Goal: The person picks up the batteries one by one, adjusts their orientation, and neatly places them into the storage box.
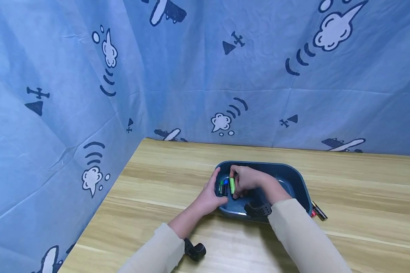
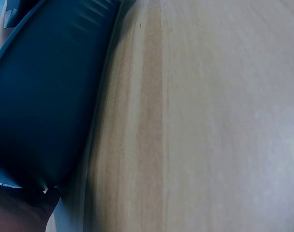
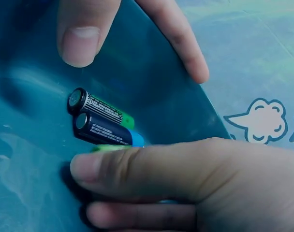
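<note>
A dark blue plastic bin [image 1: 295, 185] stands on the table. My right hand [image 1: 247, 180] reaches into it and pinches a light green battery [image 1: 232, 185], mostly hidden by the fingers in the right wrist view. Left of that, a black-and-green battery [image 3: 106, 108] and a dark blue battery [image 3: 106, 129] lie side by side on the bin's floor. My left hand [image 1: 206, 197] holds the bin's left end, its thumb [image 3: 81, 46] inside and another finger over the rim.
Just outside the bin's right end, a black-and-gold battery [image 1: 319, 211] and a red item [image 1: 313, 214], partly hidden, lie on the wooden table [image 1: 164, 170]. A blue printed cloth [image 1: 191, 76] hangs behind and to the left.
</note>
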`<state>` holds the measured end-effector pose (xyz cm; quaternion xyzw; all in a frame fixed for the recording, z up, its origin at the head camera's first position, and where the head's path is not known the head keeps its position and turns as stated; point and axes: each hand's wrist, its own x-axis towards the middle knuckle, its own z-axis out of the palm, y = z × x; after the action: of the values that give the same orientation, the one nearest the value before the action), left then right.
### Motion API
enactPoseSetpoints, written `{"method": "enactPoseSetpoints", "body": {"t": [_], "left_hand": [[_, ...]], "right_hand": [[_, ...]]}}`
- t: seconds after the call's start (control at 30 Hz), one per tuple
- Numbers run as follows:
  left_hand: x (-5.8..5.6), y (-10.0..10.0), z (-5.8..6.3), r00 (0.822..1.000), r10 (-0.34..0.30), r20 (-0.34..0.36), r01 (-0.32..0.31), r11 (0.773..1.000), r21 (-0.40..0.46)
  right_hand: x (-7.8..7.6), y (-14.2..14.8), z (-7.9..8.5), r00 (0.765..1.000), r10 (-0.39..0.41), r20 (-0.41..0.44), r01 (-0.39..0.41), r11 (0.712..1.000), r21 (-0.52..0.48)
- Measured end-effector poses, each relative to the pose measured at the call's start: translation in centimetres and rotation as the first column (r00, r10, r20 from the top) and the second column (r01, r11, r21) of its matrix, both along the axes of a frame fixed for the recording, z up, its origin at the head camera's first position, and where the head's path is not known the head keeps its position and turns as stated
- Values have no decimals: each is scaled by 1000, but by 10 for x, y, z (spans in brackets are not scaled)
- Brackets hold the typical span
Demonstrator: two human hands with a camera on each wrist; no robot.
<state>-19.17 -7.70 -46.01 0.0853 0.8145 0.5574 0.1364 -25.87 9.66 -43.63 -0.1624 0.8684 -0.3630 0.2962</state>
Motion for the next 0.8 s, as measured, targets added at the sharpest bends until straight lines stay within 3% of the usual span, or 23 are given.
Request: {"method": "enactPoseSetpoints", "body": {"t": [0.8], "left_hand": [[3,-1,2,1000,-4,10,4,1000,18]], "right_hand": [[4,-8,-2,999,-30,-14,31,996,89]]}}
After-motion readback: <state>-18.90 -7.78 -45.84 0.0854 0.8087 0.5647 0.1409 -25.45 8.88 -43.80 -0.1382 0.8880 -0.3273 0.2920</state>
